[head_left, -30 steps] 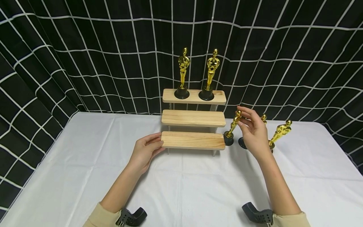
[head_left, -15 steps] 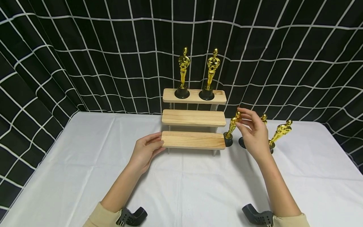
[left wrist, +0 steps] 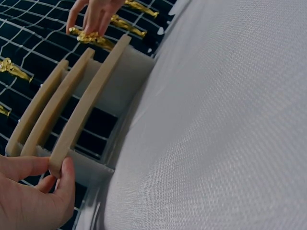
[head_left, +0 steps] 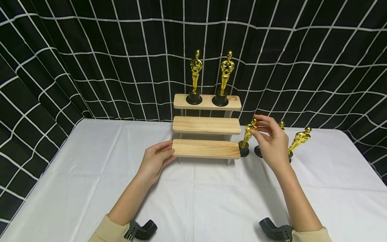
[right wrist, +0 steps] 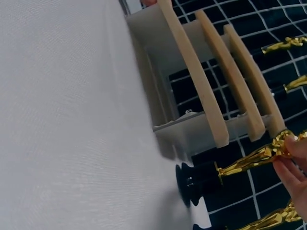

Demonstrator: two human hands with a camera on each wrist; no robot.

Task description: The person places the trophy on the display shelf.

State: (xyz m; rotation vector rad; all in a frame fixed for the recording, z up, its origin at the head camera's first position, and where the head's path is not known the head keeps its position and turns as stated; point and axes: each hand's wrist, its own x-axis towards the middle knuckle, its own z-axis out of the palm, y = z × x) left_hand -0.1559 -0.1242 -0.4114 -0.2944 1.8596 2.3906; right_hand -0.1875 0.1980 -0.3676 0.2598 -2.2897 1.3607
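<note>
A three-step wooden display shelf (head_left: 205,149) stands on the white table. My left hand (head_left: 155,162) pinches the left end of its lowest board, thumb on the front and fingers behind. To the right of the shelf, a gold trophy statuette (head_left: 248,135) on a round black base leans slightly, head to the right. My right hand (head_left: 273,144) pinches it near the head and shoulders. In the right wrist view, its black base (right wrist: 189,184) is close over the tablecloth. Two similar statuettes (head_left: 196,70) stand upright on the top board; the middle and lowest boards are bare.
Behind my right hand stands another gold statuette (head_left: 282,125), mostly hidden. One more statuette (head_left: 299,139) is at its right, beyond my wrist. A black curtain (head_left: 127,60) with a white grid hangs behind the table (head_left: 193,195).
The statuette in my right hand has turned a little and shifted very slightly toward me. My left hand stays on the lowest board.
</note>
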